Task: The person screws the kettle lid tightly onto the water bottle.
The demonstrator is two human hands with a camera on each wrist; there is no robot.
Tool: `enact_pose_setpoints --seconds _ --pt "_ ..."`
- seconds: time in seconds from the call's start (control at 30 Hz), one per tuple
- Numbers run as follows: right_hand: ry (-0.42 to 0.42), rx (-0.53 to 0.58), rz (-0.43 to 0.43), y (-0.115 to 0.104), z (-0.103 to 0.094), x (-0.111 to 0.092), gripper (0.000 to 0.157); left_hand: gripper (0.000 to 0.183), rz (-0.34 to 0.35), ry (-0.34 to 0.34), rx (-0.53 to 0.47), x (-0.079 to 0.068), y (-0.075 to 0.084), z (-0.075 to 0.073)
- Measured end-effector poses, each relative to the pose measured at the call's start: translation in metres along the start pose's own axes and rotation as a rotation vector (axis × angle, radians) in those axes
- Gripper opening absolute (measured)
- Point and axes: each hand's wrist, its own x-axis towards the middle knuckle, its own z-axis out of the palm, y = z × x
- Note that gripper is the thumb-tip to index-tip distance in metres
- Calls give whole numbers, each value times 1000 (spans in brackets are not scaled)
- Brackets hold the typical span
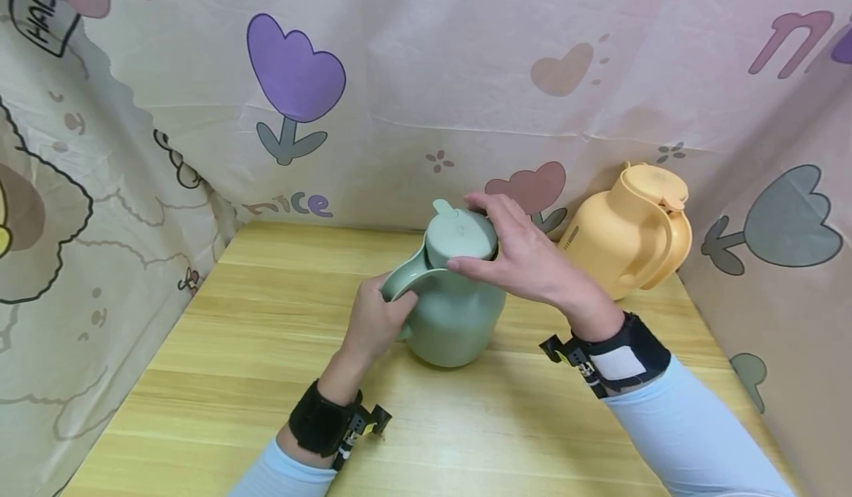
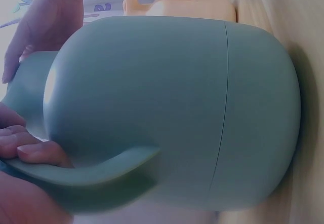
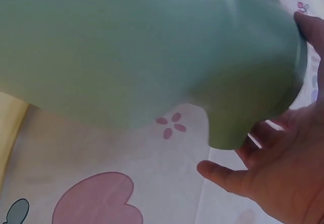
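A green thermos jug (image 1: 455,319) with a rounded body is at the middle of the wooden table, its base down at the tabletop. My left hand (image 1: 378,318) grips its handle (image 2: 101,171) from the left side. On top sits a paler green lid (image 1: 461,237) with a small tab pointing away. My right hand (image 1: 522,257) holds the lid from the right, thumb on its near edge and fingers on the far side. In the right wrist view, a finger of the right hand (image 3: 283,178) sticks out beside the jug's spout (image 3: 228,130). Contact of the other fingertips is partly hidden.
A yellow thermos jug (image 1: 626,231) stands at the table's back right corner, behind my right forearm, its handle facing right. Printed cloth (image 1: 426,61) hangs behind the wooden table (image 1: 266,349) and along both sides.
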Motion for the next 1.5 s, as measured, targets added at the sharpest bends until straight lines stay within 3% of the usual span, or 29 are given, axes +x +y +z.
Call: enact_pose_setpoints --seconds 0.2,0.6,1.0,1.5 --pt "37 -21 -9 2 4 0 86 28 9 2 8 0 -1 1" --pt "-49 76 -4 -1 -8 -3 79 26 -7 6 -1 0 -1 1" --pt "32 46 47 -1 4 -2 87 27 1 11 3 0 -2 1" --pt "-32 96 21 0 -8 -8 78 25 -21 7 -6 -1 2 1"
